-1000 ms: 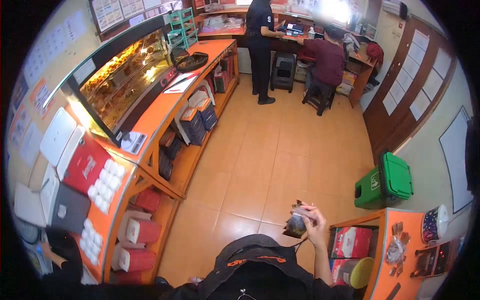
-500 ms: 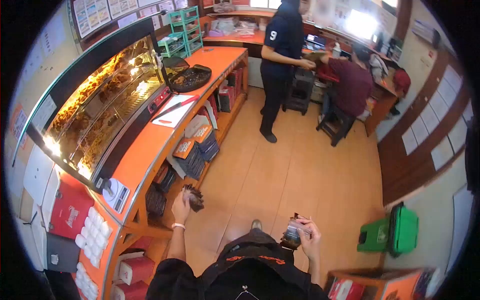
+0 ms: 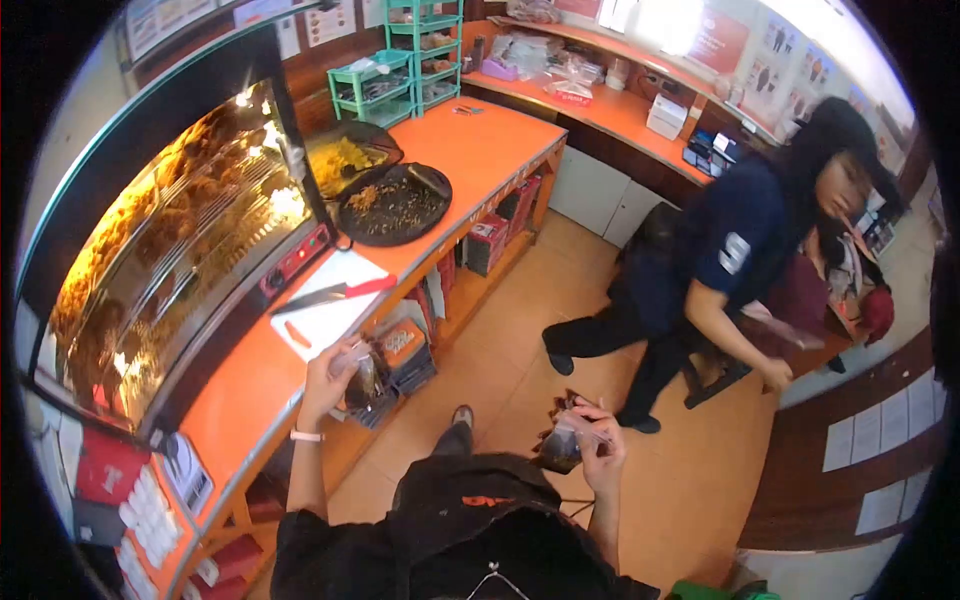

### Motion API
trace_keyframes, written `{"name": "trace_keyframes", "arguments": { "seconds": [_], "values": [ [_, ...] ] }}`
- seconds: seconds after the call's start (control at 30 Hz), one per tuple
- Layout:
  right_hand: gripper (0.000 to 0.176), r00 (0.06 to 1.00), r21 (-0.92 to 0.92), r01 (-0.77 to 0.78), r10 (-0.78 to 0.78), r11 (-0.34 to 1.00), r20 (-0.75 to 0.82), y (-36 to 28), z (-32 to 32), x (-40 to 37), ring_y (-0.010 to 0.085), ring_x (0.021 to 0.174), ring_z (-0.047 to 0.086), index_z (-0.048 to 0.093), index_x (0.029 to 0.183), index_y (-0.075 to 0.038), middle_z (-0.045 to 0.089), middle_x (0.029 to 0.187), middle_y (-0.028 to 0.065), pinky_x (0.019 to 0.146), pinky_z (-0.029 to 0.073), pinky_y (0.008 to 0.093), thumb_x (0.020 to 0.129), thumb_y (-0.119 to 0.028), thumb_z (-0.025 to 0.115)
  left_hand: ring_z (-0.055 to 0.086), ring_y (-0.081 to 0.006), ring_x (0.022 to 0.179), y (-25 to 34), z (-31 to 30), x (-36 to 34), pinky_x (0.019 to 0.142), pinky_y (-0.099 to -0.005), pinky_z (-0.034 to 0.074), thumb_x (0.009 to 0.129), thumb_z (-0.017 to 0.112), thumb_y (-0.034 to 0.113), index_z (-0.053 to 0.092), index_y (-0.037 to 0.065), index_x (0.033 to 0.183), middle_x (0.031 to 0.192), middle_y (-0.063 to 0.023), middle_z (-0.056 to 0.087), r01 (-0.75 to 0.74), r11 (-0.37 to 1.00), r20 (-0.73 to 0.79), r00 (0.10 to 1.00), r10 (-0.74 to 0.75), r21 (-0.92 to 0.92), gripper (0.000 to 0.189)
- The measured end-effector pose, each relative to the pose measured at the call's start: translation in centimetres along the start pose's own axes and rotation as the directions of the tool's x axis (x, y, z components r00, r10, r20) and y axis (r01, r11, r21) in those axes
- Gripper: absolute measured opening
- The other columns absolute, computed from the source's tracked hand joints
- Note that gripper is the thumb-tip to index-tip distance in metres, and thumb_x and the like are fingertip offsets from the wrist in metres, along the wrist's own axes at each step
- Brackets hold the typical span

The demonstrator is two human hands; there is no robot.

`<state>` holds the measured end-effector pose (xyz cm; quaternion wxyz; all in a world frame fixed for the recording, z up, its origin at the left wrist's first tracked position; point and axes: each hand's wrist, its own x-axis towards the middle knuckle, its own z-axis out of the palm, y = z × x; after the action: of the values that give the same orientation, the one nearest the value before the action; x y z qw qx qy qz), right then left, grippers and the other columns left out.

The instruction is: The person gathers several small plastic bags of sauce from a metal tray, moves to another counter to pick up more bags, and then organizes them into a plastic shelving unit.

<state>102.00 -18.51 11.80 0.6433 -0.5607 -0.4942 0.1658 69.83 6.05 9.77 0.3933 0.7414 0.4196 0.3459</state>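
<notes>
My left hand (image 3: 325, 385) is raised at the edge of the orange counter (image 3: 250, 385) and grips a small clear packet with dark contents (image 3: 360, 375), just below the white cutting board (image 3: 325, 315). A red-handled knife (image 3: 335, 293) lies across that board. My right hand (image 3: 600, 445) is held in front of my chest and pinches another dark plastic packet (image 3: 562, 440). My black jacket with orange lettering fills the bottom of the view.
A heated glass display case (image 3: 170, 260) of fried food runs along the counter's left. Two dark trays (image 3: 395, 205) of food sit beyond the board. A person in a dark numbered shirt (image 3: 730, 250) bends over at right. Boxes fill the shelves under the counter.
The view has swung toward the counter and forward. My left hand has risen with its packet to the counter edge by the cutting board. The person in the dark shirt is now much nearer, bending.
</notes>
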Motion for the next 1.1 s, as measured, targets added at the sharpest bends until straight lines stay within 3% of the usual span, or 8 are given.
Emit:
{"name": "trace_keyframes", "arguments": {
  "seconds": [0.07, 0.27, 0.43, 0.53, 0.73, 0.8, 0.93, 1.1],
  "values": [
    [0.008, 1.000, -0.019, 0.006, -0.007, 1.000, -0.027, 2.3, 0.3, 5.2, 0.0307, 0.103, 0.051, 0.048, 0.075, -0.003, 0.058, 0.096, 0.0147, 0.101, 0.020, 0.0469, 0.078, -0.001, 0.055, 0.052, -0.0255, 0.105, 1.1, 1.2, 7.6, 0.089, -0.0335, 0.038, 0.073, 0.058, 0.002, 0.052, 0.000, 0.086, 0.112, -0.0140, 0.056, -0.124, 0.982, -0.002, 0.992, 0.125, 0.143, 0.015],
    [0.002, 0.965, -0.182, -0.063, 0.014, 0.981, -0.260, 7.4, -2.8, 16.8, 0.0287, 0.104, 0.050, 0.052, 0.079, -0.001, 0.058, 0.096, 0.0137, 0.102, 0.018, 0.0452, 0.079, -0.002, 0.052, 0.053, -0.0231, 0.105, 5.3, 9.8, 32.4, 0.088, -0.0324, 0.039, 0.074, 0.057, 0.002, 0.052, 0.001, 0.087, 0.107, -0.0133, 0.058, -0.404, 0.914, 0.006, 0.915, 0.404, 0.035, 0.014],
    [0.008, 0.906, -0.217, -0.167, 0.062, 0.962, -0.419, 14.3, -6.8, 25.4, 0.0261, 0.105, 0.049, 0.053, 0.084, 0.002, 0.057, 0.098, 0.0121, 0.100, 0.023, 0.0403, 0.080, -0.005, 0.053, 0.052, -0.0086, 0.074, 5.6, 21.1, 48.5, 0.068, -0.0241, 0.043, 0.076, 0.058, 0.003, 0.054, -0.001, 0.083, 0.076, -0.0024, 0.058, -0.311, 0.874, -0.168, 0.949, 0.266, -0.373, 0.009],
    [0.009, 0.909, -0.184, -0.217, 0.129, 0.959, -0.396, 19.5, -10.0, 32.7, 0.0235, 0.104, 0.050, 0.054, 0.086, 0.002, 0.057, 0.099, 0.0118, 0.096, 0.029, 0.0357, 0.080, -0.005, 0.053, 0.052, -0.0081, 0.075, 4.6, 26.3, 55.8, 0.068, -0.0238, 0.042, 0.076, 0.059, 0.003, 0.055, 0.000, 0.083, 0.076, -0.0027, 0.058, -0.233, 0.867, -0.211, 0.965, 0.153, -0.440, 0.008],
    [0.006, 0.992, -0.343, -0.081, 0.044, 0.936, -0.114, 28.0, -15.9, 53.1, 0.0280, 0.099, 0.054, 0.051, 0.074, 0.000, 0.059, 0.090, 0.0130, 0.100, 0.023, 0.0468, 0.078, -0.004, 0.054, 0.056, -0.0161, 0.088, 0.7, 30.0, 67.3, 0.082, -0.0300, 0.044, 0.078, 0.059, 0.006, 0.053, -0.005, 0.097, 0.103, -0.0123, 0.057, -0.262, 0.834, -0.387, 0.920, 0.064, -0.485, 0.023],
    [0.008, 0.998, -0.324, -0.056, 0.041, 0.944, -0.051, 29.7, -16.0, 59.8, 0.0277, 0.098, 0.055, 0.052, 0.075, -0.001, 0.060, 0.090, 0.0125, 0.100, 0.023, 0.0470, 0.079, -0.007, 0.054, 0.055, -0.0147, 0.088, -0.2, 29.5, 70.3, 0.079, -0.0270, 0.045, 0.078, 0.059, 0.005, 0.052, -0.005, 0.102, 0.101, -0.0126, 0.057, -0.171, 0.707, -0.409, 0.895, -0.180, -0.686, 0.027],
    [0.011, 0.989, -0.196, 0.069, -0.041, 0.978, 0.145, 34.7, -13.3, 72.1, 0.0279, 0.098, 0.055, 0.052, 0.072, 0.000, 0.060, 0.090, 0.0119, 0.100, 0.023, 0.0472, 0.079, -0.008, 0.055, 0.055, -0.0122, 0.084, -2.5, 27.8, 78.0, 0.072, -0.0243, 0.046, 0.079, 0.060, 0.008, 0.051, -0.005, 0.104, 0.094, -0.0102, 0.059, -0.310, 0.844, -0.644, 0.763, -0.054, -0.438, 0.030],
    [0.010, 0.952, -0.058, -0.004, 0.022, 0.998, 0.305, 39.3, -6.3, 82.3, 0.0253, 0.098, 0.054, 0.053, 0.074, 0.000, 0.060, 0.089, 0.0117, 0.100, 0.024, 0.0420, 0.079, -0.007, 0.056, 0.054, -0.0126, 0.083, -7.7, 24.1, 90.1, 0.071, -0.0240, 0.044, 0.079, 0.059, 0.008, 0.050, -0.007, 0.107, 0.091, -0.0088, 0.059, -0.207, 0.958, -0.718, 0.696, 0.002, -0.198, 0.033]
  ]
}}
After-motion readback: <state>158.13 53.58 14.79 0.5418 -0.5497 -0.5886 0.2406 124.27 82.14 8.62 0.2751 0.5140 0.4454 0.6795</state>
